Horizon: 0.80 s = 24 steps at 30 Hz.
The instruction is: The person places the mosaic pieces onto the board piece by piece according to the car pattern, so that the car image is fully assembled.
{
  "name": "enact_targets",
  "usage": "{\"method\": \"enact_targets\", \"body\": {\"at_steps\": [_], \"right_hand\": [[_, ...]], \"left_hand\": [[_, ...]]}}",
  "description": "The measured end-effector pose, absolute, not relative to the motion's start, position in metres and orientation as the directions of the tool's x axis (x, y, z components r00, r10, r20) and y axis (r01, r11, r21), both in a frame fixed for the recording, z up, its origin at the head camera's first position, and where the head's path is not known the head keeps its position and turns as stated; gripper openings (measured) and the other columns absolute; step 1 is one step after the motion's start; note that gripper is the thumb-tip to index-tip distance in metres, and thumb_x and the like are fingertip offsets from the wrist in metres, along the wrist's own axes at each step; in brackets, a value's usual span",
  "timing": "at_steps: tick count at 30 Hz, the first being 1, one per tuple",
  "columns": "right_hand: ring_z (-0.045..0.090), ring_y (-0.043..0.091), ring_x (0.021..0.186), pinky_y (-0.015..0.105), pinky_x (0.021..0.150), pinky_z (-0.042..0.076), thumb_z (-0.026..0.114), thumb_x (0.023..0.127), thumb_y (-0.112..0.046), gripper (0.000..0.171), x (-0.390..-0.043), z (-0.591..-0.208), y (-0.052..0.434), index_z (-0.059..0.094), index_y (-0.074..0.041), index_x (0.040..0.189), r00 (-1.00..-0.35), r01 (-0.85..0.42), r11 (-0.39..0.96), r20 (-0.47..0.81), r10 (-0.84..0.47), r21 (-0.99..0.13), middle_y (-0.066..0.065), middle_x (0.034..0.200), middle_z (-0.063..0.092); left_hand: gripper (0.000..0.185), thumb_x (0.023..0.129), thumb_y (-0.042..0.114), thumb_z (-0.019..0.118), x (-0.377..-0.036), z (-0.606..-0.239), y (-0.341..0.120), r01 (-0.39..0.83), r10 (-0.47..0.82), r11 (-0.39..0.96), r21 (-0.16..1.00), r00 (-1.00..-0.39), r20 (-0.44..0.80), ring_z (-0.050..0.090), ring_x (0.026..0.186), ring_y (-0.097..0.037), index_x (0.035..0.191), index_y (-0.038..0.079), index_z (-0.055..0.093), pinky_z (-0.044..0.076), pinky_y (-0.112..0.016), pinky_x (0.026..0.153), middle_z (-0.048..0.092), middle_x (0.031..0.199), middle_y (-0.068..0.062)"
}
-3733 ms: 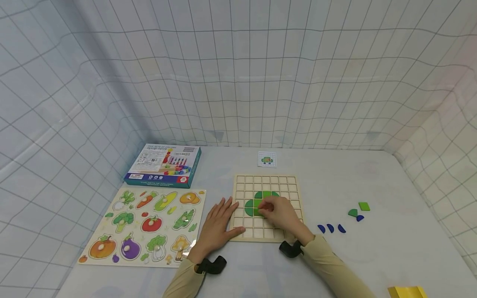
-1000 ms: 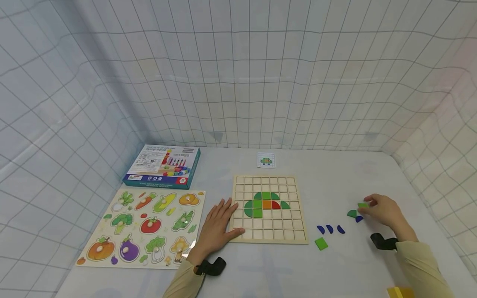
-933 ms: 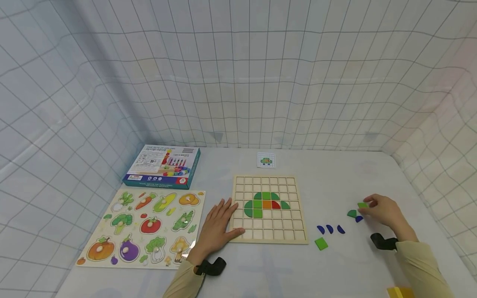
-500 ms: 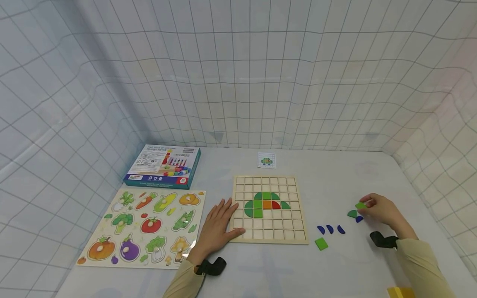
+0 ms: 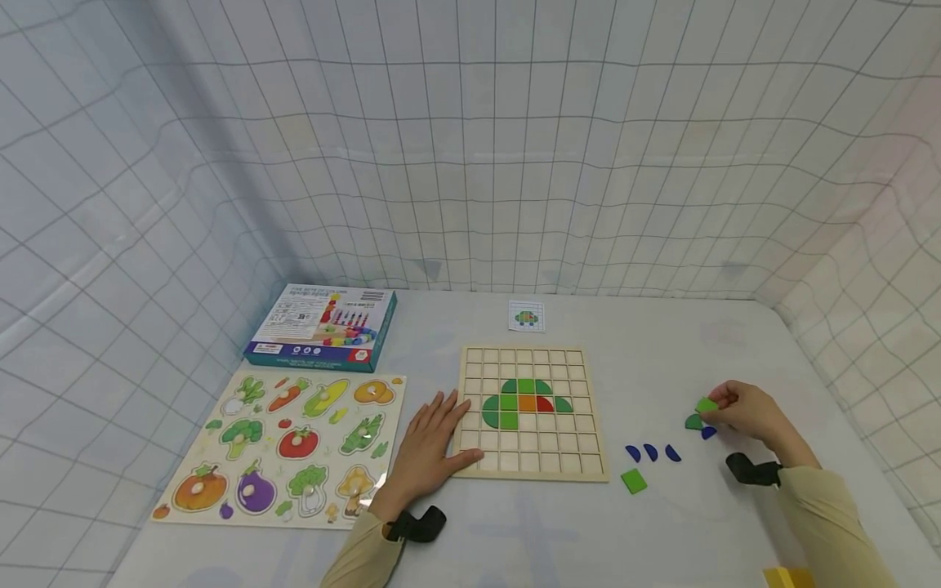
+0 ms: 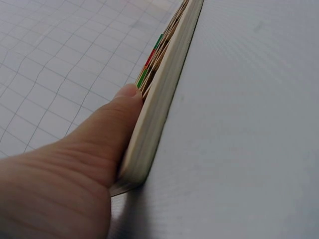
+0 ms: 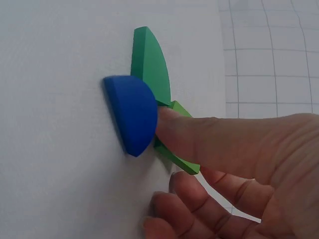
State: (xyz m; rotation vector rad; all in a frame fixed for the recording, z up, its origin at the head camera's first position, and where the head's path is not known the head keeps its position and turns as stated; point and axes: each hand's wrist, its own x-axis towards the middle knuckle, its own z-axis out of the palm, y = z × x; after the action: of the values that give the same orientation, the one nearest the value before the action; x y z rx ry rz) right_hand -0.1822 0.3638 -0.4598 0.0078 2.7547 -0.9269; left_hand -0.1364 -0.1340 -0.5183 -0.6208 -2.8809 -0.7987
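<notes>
Starting left of centre in the head view, we see the left hand (image 5: 426, 453), fingers straight and spread, resting along the left edge of the wooden grid board (image 5: 546, 442) and gripping nothing. Of our two hands it is the nearer to the board, whose middle carries green, orange and red tiles with bare cells below and to the right of them. Above the board, at upper centre, lies the small pattern card (image 5: 526, 317).

Right of the board we find three blue half-circle tiles (image 5: 651, 452) in a row, with a loose green square tile (image 5: 634, 481) just below them. Farther right sit a dark green quarter-circle tile (image 5: 693, 422) and a fourth blue half-circle tile (image 5: 709, 434).

Just above these two is the light green square tile (image 5: 706, 404), clamped between thumb and fingers of the right hand (image 5: 753, 416). It lies at the hand's left side, facing the board, and being square has no long axis. We judge that a move to the board would go leftward, past the loose tiles. Whether its underside touches the table we cannot tell.
</notes>
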Motion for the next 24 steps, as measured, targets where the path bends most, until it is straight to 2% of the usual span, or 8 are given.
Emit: {"method": "enact_targets", "body": {"at_steps": [4, 10, 17, 24], "right_hand": [[0.049, 0.023, 0.075, 0.032, 0.061, 0.039, 0.076, 0.080, -0.020, 0.033, -0.181, -0.460, 0.359, 0.057, 0.003, 0.095, -0.982, 0.075, 0.806, -0.185, -0.044, -0.587, 0.007, 0.084, 0.057], [0.053, 0.021, 0.069, 0.031, 0.056, 0.042, 0.073, 0.083, -0.018, 0.025, -0.181, -0.462, 0.345, 0.058, 0.001, 0.089, -0.997, -0.007, 0.829, -0.058, -0.047, -0.559, 0.006, 0.079, 0.060], [0.052, 0.018, 0.068, 0.026, 0.051, 0.043, 0.072, 0.086, -0.015, 0.019, -0.181, -0.460, 0.308, 0.060, -0.001, 0.092, -0.993, -0.114, 0.783, 0.068, -0.092, -0.612, 0.005, 0.079, 0.059], [0.052, 0.015, 0.062, 0.023, 0.051, 0.042, 0.077, 0.081, -0.014, 0.017, -0.178, -0.459, 0.258, 0.061, -0.007, 0.084, -0.977, -0.213, 0.723, 0.136, -0.165, -0.657, -0.001, 0.072, 0.057]], "left_hand": [[0.079, 0.084, 0.055, 0.062, -0.137, -0.518, -0.133, 0.413, 0.363, 0.782, 0.466, -0.911, 0.197, 0.013, 0.142, -0.028, 0.146, 0.012, 0.039, 0.009, -0.045, 0.113, 0.028, 0.152, -0.010], [0.078, 0.084, 0.052, 0.064, -0.136, -0.516, -0.133, 0.421, 0.366, 0.780, 0.464, -0.907, 0.207, 0.015, 0.142, -0.030, 0.145, 0.011, 0.040, 0.010, -0.045, 0.113, 0.030, 0.151, -0.012], [0.078, 0.084, 0.053, 0.064, -0.136, -0.516, -0.133, 0.416, 0.364, 0.783, 0.462, -0.909, 0.202, 0.015, 0.142, -0.029, 0.145, 0.011, 0.040, 0.010, -0.045, 0.113, 0.030, 0.152, -0.011], [0.078, 0.084, 0.054, 0.063, -0.136, -0.516, -0.133, 0.415, 0.364, 0.782, 0.465, -0.910, 0.199, 0.015, 0.142, -0.029, 0.145, 0.012, 0.040, 0.010, -0.045, 0.113, 0.029, 0.152, -0.011]]}}
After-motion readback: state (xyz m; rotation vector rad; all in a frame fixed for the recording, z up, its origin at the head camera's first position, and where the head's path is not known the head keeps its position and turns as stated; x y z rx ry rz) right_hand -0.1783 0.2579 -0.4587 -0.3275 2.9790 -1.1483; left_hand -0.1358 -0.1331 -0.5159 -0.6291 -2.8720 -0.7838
